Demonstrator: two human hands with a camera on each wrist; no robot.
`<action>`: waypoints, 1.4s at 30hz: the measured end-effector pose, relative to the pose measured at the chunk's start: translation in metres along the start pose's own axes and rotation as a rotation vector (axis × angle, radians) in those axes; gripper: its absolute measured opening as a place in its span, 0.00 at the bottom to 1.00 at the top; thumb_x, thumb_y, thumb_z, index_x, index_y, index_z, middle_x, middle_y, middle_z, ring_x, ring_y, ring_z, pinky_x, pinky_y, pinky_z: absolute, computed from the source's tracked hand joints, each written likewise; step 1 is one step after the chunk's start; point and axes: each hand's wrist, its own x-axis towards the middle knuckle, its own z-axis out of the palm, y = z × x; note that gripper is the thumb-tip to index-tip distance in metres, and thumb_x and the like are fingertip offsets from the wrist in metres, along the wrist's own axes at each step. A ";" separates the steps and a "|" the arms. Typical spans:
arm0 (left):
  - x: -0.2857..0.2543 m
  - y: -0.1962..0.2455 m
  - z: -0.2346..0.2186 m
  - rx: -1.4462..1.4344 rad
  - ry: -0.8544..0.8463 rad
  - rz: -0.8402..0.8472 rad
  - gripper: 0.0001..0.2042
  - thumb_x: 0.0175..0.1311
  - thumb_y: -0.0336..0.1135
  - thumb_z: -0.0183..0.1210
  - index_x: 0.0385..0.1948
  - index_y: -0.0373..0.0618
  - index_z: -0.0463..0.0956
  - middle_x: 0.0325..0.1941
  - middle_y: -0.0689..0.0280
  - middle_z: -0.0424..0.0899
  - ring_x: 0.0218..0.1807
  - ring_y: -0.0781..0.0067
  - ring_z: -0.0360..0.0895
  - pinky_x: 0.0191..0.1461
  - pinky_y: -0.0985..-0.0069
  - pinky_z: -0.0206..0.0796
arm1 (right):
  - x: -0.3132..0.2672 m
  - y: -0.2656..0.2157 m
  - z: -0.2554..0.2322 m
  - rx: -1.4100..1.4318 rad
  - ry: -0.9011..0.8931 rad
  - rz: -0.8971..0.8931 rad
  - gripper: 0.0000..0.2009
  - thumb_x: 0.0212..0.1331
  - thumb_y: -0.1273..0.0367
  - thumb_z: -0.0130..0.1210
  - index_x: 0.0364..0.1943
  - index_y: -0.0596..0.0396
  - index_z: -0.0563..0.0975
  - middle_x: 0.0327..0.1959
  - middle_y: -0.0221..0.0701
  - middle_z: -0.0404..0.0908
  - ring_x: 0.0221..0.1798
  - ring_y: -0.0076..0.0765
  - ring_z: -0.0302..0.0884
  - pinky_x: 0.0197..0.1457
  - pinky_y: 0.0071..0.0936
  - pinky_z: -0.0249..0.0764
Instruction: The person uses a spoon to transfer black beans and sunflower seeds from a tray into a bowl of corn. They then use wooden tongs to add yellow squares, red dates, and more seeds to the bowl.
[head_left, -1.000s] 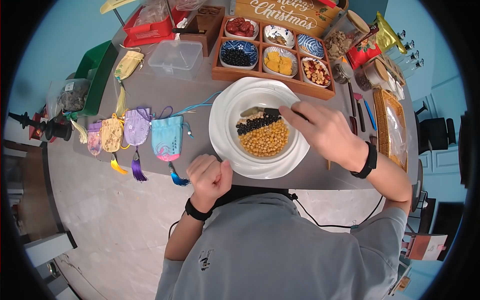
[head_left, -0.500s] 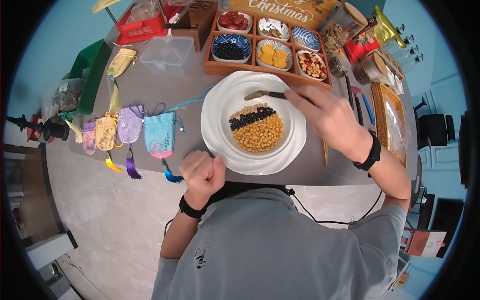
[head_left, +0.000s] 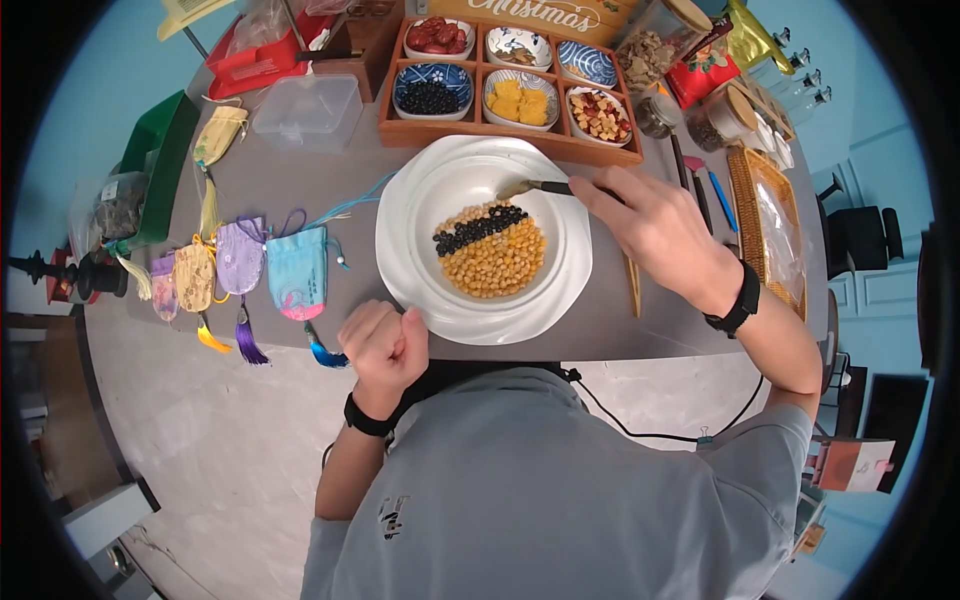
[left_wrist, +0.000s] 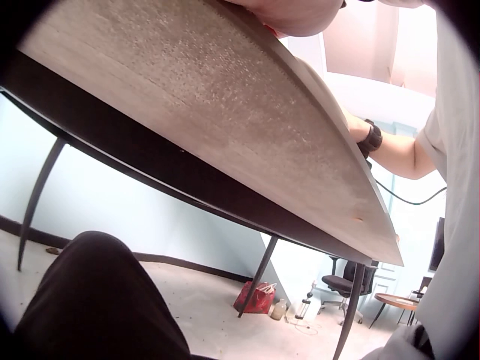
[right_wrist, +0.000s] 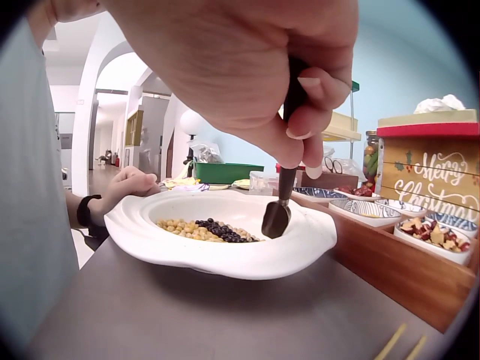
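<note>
A white wavy-rimmed bowl [head_left: 400, 265] holds yellow kernels [head_left: 492, 265], a band of black beans [head_left: 482, 229] and a strip of pale beans beside it. The right hand [head_left: 665, 235] pinches the dark handle of a small spoon [head_left: 515, 190], whose tip is over the upper inside of the bowl, beside the pale beans. In the right wrist view the spoon [right_wrist: 276, 219] points down, its tip near the bowl's inner wall. At the table's front edge, left of the bowl, the left hand [head_left: 385, 345] lies with fingers curled, holding nothing.
Behind the bowl stands a wooden tray [head_left: 455, 136] of small dishes. Cloth pouches [head_left: 298, 272] lie at left, near a clear box [head_left: 308, 110] and a green bin [head_left: 160, 165]. At right are glass jars [head_left: 718, 118], chopsticks [head_left: 633, 285] and a wicker basket [head_left: 757, 205].
The spoon has moved off the beans toward the bowl's upper inner wall, leaving the pale strip more visible. The whole head view has shifted, so the tabletop things appear further left. The left hand remains curled.
</note>
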 end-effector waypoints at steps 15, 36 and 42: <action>-0.001 -0.001 -0.001 -0.034 -0.014 0.014 0.22 0.55 0.17 0.59 0.11 0.45 0.53 0.12 0.65 0.55 0.14 0.63 0.53 0.21 0.67 0.40 | -0.061 -0.023 -0.010 0.469 0.271 0.606 0.11 0.65 0.74 0.60 0.50 0.60 0.82 0.30 0.38 0.76 0.26 0.38 0.72 0.30 0.29 0.68; 0.003 0.000 -0.008 -0.095 -0.126 -0.074 0.20 0.57 0.19 0.57 0.13 0.43 0.54 0.13 0.65 0.56 0.15 0.63 0.54 0.22 0.68 0.42 | -0.143 -0.036 0.049 0.636 0.421 1.221 0.17 0.73 0.77 0.47 0.64 0.55 0.66 0.36 0.34 0.79 0.33 0.22 0.71 0.40 0.22 0.69; 0.001 -0.001 -0.008 -0.097 -0.117 -0.059 0.20 0.56 0.19 0.57 0.13 0.44 0.53 0.13 0.65 0.55 0.14 0.64 0.53 0.21 0.69 0.42 | -0.132 -0.028 0.043 0.299 0.175 1.202 0.19 0.72 0.78 0.45 0.65 0.55 0.64 0.41 0.46 0.79 0.40 0.50 0.80 0.47 0.39 0.75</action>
